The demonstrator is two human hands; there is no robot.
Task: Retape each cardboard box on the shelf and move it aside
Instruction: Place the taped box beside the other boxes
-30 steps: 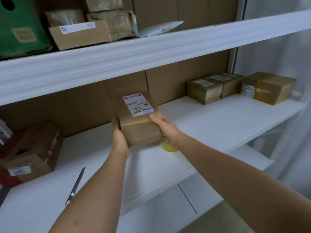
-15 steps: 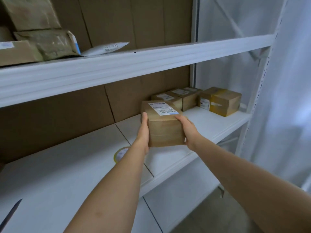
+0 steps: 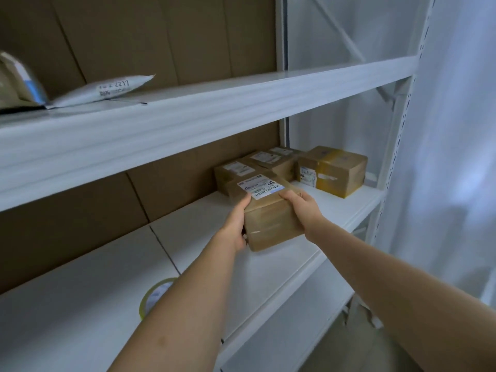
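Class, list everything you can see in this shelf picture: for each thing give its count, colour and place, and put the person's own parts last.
held box: one, brown with a white label, between both hands over the middle shelf.
stacked boxes: at least three, brown, labelled, at the shelf's far right end.
yellow-taped box: one, brown and yellow, rightmost.
tape roll: one, yellowish, on the shelf, partly behind the left forearm.
white mailer: one, upper shelf.
shelf: white, metal.
left hand: grips the box's left side.
right hand: grips its right side.

Brown cardboard box (image 3: 271,221), glossy tape; smooth white shelf (image 3: 94,291).
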